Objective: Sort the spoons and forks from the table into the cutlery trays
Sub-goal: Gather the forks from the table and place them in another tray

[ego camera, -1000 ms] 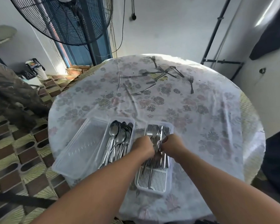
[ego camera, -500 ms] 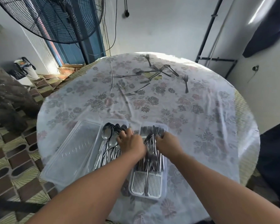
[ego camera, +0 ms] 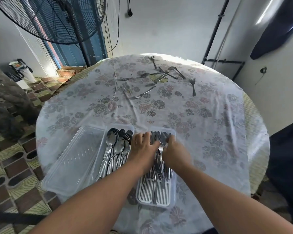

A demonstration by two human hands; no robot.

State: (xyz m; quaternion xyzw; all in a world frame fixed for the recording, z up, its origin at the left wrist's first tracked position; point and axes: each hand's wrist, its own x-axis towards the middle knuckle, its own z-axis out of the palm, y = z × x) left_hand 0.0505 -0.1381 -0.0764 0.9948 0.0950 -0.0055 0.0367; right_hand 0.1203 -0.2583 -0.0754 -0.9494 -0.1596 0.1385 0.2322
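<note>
Spreading wider than before, both hands' fingers (ego camera: 146, 136) press the forks (ego camera: 159, 159).

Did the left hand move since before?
Yes. The left hand moved off the spoons, rightward onto the forks in the fork tray.

Looks like a plain home dining corner or back room. Round table (ego camera: 227, 115) draped in a flowered cloth (ego camera: 159, 105), patterned brown and green floor tiles (ego camera: 12, 169), big pedestal fan (ego camera: 57, 19) before a blue door (ego camera: 71, 53). Bare whitewashed walls, a loose cable and plug (ego camera: 130, 13) hanging, dark pipes (ego camera: 215, 31) in the corner, a bag (ego camera: 21, 70) by the wall.
</note>
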